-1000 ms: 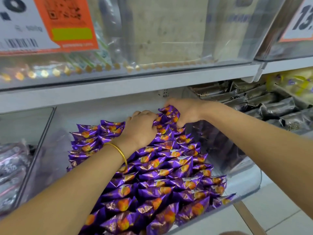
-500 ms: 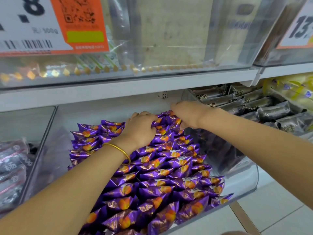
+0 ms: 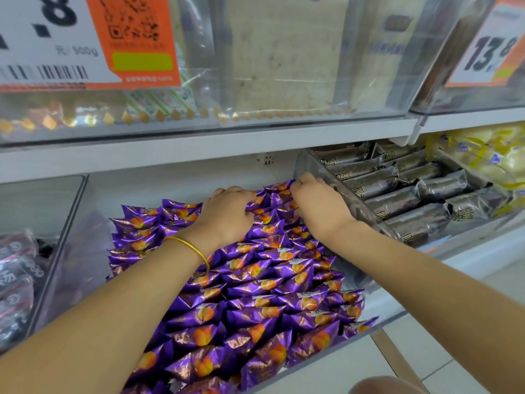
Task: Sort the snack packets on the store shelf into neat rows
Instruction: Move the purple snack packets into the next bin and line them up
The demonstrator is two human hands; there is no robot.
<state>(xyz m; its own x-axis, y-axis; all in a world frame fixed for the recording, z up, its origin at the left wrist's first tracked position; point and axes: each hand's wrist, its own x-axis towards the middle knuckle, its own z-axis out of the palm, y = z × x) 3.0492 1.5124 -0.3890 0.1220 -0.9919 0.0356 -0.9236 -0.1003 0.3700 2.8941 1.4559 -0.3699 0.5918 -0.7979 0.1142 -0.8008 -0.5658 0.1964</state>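
Shiny purple snack packets, each printed with an orange fruit, are lying in overlapping rows inside a clear bin on the lower shelf, filling it from the near lip to the far end. Both arms are being stretched forward over the rows, palms down. The left hand, a gold bangle at its wrist, is being held at the far middle of the pile, its fingers curled down around packets there. The right hand is being held just right of it, beside the bin's right wall, fingers curled round the farthest packets. Dark wrapped bars are lying in the next bin to the right
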